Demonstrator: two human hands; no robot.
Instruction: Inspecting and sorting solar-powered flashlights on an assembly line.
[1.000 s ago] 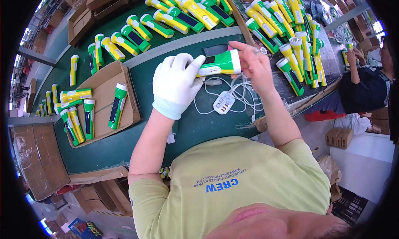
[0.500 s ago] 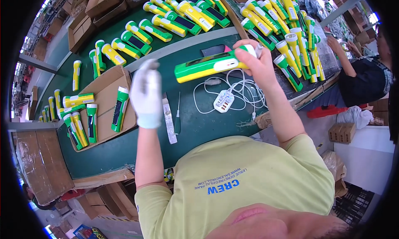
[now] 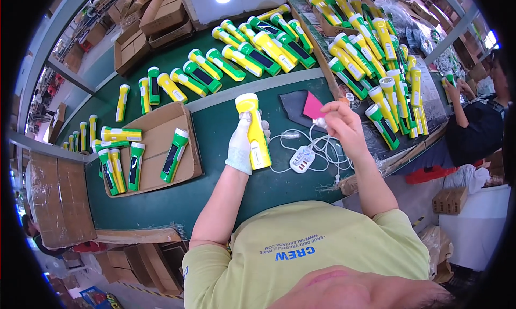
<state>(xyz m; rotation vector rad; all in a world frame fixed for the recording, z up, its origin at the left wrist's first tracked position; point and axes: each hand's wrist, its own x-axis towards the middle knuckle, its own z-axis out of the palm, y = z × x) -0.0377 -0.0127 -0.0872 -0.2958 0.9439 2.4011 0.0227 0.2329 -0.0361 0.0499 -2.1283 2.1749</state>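
My left hand [image 3: 240,145], in a white glove, is wrapped around a yellow and green flashlight [image 3: 258,145], held upright with its wide head pointing away from me. My bare right hand [image 3: 346,127] is closed, thumb and fingers pinched at the white end of a charging cable [image 3: 319,122]. Beneath those fingertips lie a pink card [image 3: 312,104] and a dark sheet [image 3: 292,105]. The cable runs down to a white multi-port charger [image 3: 302,159] on the green tabletop, among loose coils.
A shallow cardboard tray [image 3: 156,130] with several flashlights is at left. More flashlights [image 3: 236,61] lie in rows behind a grey rail, and a heap [image 3: 371,56] fills the right side. A bright spot shows on the white panel [image 3: 236,2]. A co-worker [image 3: 478,121] sits at far right.
The flashlight has passed from my right hand to my left and turned from lying sideways to pointing away. My right hand has moved to the cable end. The bright spot has come into view.
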